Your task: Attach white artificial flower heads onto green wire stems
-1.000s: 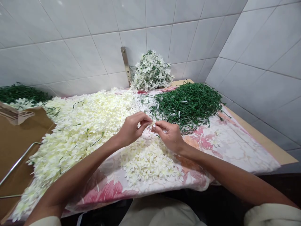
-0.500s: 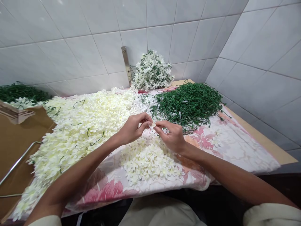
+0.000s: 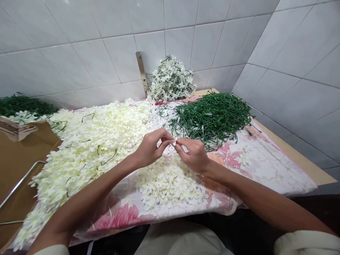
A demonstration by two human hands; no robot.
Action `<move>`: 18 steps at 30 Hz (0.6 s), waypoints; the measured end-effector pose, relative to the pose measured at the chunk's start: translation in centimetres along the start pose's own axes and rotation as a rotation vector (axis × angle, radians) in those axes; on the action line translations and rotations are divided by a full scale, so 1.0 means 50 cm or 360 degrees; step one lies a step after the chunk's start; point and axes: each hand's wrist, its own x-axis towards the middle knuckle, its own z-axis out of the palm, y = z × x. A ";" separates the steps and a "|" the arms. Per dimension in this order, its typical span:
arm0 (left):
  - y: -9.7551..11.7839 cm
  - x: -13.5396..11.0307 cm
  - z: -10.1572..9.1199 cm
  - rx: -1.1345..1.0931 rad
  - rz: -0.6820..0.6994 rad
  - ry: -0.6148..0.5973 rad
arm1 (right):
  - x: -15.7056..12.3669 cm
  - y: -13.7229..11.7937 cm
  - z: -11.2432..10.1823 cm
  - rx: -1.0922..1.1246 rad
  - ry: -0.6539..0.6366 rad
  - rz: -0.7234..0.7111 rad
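Between my fingertips is a small white artificial flower point(image 3: 174, 141), partly hidden by the fingers. My left hand point(image 3: 155, 147) pinches it from the left. From the right, my right hand point(image 3: 193, 153) pinches its other side, so the two hands almost meet. Just below them lies a small heap of loose cream-white flower heads point(image 3: 170, 184). A far larger pile of pale yellow-white flower heads point(image 3: 111, 127) spreads to the left, with a few green stems among it. Behind my right hand rests a mound of green plastic stems point(image 3: 215, 115).
A bunch of white flowers on green stems point(image 3: 172, 79) stands against the tiled wall near a metal bracket point(image 3: 141, 72). More green stems point(image 3: 23, 104) lie far left, behind a cardboard box point(image 3: 29, 148). A floral cloth point(image 3: 271, 163) covers the table, whose wooden edge point(image 3: 313, 168) shows right.
Both hands stay pinched together at nearly the same spot. The fingers have shifted slightly around the small flower. The view has moved a little.
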 end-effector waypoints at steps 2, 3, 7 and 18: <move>-0.001 0.001 0.000 0.0019 -0.0004 -0.0009 | 0.001 0.000 -0.001 -0.0009 0.0012 -0.0026; -0.001 0.001 -0.001 0.0025 -0.0022 -0.0026 | 0.002 -0.001 -0.001 -0.0004 0.0030 -0.0037; 0.001 0.005 -0.005 0.0010 -0.0131 -0.0109 | 0.005 -0.002 -0.003 -0.0007 0.0141 -0.0052; -0.003 0.000 0.016 -0.0405 -0.0444 -0.0068 | -0.003 0.001 0.000 -0.0038 0.0134 -0.0057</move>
